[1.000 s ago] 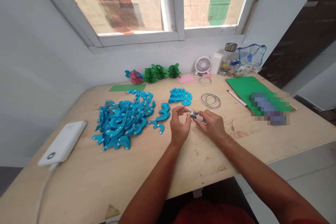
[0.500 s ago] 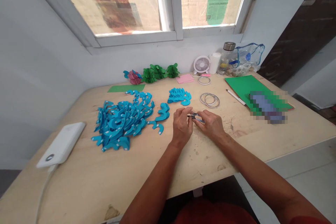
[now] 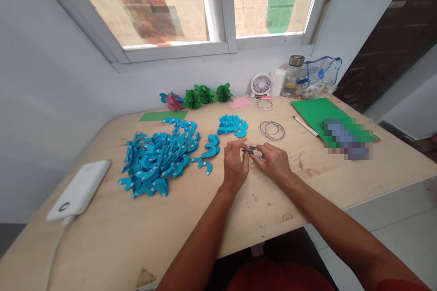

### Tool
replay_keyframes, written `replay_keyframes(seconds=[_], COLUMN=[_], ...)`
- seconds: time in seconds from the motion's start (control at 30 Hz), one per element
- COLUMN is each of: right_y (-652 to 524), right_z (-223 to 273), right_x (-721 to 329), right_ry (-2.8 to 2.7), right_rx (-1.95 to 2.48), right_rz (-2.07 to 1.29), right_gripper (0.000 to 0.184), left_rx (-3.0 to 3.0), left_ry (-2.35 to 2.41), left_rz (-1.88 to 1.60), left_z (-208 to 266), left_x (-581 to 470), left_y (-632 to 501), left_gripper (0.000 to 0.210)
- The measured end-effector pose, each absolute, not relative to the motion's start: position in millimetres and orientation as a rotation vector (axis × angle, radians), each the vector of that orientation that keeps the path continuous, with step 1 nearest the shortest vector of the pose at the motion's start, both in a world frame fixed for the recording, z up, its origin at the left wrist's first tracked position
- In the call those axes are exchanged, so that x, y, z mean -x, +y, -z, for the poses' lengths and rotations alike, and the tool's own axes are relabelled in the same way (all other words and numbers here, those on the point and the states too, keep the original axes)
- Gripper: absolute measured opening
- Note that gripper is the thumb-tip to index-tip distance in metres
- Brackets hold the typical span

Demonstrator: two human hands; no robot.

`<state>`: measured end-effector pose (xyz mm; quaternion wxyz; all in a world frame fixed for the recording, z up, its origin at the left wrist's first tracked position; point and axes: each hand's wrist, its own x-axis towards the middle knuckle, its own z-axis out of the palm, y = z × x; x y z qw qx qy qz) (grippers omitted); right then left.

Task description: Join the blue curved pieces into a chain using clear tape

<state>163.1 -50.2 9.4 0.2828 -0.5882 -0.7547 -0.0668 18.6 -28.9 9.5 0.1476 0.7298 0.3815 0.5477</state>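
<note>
With my right hand I pinch a small two-armed tool between my fingers, over the bench. My left hand curls its fingers at the tool's dark tip; I can't tell whether they grip anything. Blue paper pieces lie to my left. Print on the window paper is too faint to read, as is the clear bag's blue emblem.

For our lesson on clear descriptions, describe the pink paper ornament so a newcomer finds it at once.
Below the window, look to the back of the wooden table. Left of the white fan, paper ornaments form a row. The pink ornament ends it on the left, with blue side pieces; its neighbours are green.
</note>
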Motion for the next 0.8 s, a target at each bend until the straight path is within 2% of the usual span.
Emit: replay_keyframes(seconds=[0.1,0.4,0.57,0.8], right_y=[-50.0,-41.3,-34.8,-32.5], right_z=[-8.9,2.4,4.4,-4.6], right_x=[-163.9,-179.2,-196.2,-203.9], right_ry=[-2.002,-1.817,-1.697,-1.616], right_rx=[1.601,1.828,2.033,2.32], right_rz=[0.168,0.221,0.244,0.106], right_gripper=[0.028,0.028,0.03,0.035], left_rx=[-1.919,-1.205,-1.053,-0.869], left_ry=[1.133,1.061,0.992,0.914], left_rz=[-1.64,-1.644,-1.598,-1.564], left_z=[-11.2,-1.3,0.6,-1.5], left_x=[-17.3,-17.5,-21.0,-22.2], left_y=[-28.6,-16.2,-17.6,-17.6], left_gripper=[0.034,0.051,0.053,0.058])
